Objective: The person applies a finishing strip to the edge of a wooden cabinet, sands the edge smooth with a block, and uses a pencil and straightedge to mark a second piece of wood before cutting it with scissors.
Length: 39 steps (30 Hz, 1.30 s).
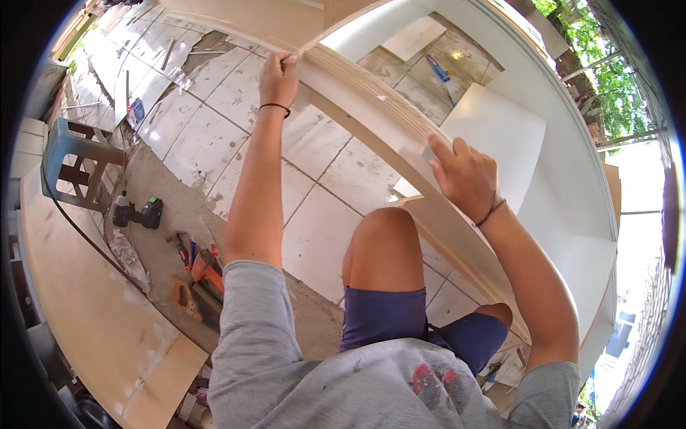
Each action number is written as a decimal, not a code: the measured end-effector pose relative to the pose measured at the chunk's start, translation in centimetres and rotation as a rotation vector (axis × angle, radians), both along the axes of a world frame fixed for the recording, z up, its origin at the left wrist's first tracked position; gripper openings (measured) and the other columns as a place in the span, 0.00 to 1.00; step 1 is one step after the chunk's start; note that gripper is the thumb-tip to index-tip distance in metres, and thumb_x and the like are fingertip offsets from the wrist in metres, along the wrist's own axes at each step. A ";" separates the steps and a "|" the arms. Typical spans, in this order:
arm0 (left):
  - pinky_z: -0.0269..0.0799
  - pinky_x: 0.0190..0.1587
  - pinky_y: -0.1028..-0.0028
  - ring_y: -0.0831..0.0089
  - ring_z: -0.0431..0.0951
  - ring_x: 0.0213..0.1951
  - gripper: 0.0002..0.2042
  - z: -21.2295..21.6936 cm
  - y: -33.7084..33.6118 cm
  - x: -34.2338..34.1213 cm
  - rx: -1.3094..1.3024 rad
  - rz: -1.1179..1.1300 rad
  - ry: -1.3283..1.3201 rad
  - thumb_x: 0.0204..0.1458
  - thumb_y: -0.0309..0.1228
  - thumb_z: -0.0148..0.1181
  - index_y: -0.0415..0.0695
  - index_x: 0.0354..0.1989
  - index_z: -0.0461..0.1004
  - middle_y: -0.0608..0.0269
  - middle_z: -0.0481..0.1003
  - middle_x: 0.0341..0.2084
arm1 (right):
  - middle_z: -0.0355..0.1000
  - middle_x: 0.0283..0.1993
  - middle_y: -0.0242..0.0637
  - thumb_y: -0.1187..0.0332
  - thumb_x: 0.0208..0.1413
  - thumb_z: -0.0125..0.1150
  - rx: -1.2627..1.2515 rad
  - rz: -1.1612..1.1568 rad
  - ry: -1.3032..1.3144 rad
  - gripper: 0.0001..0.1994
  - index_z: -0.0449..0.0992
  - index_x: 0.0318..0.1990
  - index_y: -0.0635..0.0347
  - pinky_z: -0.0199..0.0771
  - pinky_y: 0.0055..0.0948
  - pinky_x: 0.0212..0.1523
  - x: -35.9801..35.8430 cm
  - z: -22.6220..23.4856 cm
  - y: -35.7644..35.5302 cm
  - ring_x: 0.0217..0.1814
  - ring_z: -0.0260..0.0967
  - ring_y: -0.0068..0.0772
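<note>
Plywood board (371,107) standing on its edge is what I have both hands on; it runs across my view from about eleven o'clock near the top down to about four o'clock, and its layered pale edge faces me. My left hand (279,71) is up at twelve o'clock, fingers curled and pinched tight around a thin strip (306,47) at the top corner of that edge. My right hand (464,175) sits at about two o'clock of the centre, palm down on the same edge, with the fingers partly spread and pressed flat against the wood, holding nothing else that I can make out. Each wrist wears a thin dark band. My bare knee (382,243) is raised at the middle of the view, touching or just beside the board's near face; I cannot tell which. Beyond the board, at one to three o'clock, are the white panels of a cabinet frame (572,186), and a blue-handled tool (439,71) lies on the tiles inside it. The tiled floor (214,136) spreads out at ten o'clock. At nine o'clock stands a blue stool (71,161), with a green and black cordless drill (143,212) lying just beside it. At eight o'clock I see an orange power tool (206,268) and a hand saw (191,302) on the bare concrete, close to a long sheet of wood (93,307).
</note>
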State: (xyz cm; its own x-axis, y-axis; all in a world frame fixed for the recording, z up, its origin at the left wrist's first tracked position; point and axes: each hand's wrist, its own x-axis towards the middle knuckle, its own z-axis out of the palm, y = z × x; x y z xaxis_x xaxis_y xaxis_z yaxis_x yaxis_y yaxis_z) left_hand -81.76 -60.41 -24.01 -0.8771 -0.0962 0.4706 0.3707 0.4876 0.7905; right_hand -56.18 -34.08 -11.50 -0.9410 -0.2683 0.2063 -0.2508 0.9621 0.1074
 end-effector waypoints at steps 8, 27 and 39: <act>0.70 0.42 0.68 0.65 0.75 0.36 0.10 0.1 0.5 0.4 0.182 -0.066 -0.045 0.55 0.34 0.54 0.40 0.38 0.73 0.56 0.75 0.34 | 0.70 0.30 0.40 0.66 0.51 0.56 -0.065 0.067 0.033 0.12 0.68 0.45 0.49 0.73 0.39 0.24 -10.2 -0.9 -6.7 0.28 0.74 0.42; 0.68 0.43 0.64 0.59 0.71 0.38 0.13 -1.2 -0.8 -0.9 0.110 -0.229 0.034 0.59 0.37 0.50 0.39 0.39 0.71 0.52 0.70 0.36 | 0.73 0.46 0.45 0.59 0.59 0.46 -0.090 -0.062 -0.100 0.17 0.66 0.55 0.49 0.78 0.39 0.37 -21.7 -2.5 -15.2 0.40 0.77 0.44; 0.54 0.59 0.61 0.57 0.62 0.54 0.18 -8.1 -8.9 -11.2 -0.253 -0.296 0.077 0.62 0.39 0.43 0.37 0.51 0.67 0.52 0.64 0.48 | 0.69 0.33 0.37 0.62 0.52 0.63 -0.656 -0.174 0.452 0.26 0.67 0.59 0.51 0.74 0.35 0.33 17.9 3.3 7.3 0.31 0.70 0.39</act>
State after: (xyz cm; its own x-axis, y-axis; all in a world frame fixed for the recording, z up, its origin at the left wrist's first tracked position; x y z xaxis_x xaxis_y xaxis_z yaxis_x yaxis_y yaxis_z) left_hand -92.99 -69.30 -32.07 -0.8108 0.2826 0.5125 0.5777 0.5265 0.6237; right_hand -38.32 -26.77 -8.16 -0.7462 0.1817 0.6404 -0.1590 0.8855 -0.4365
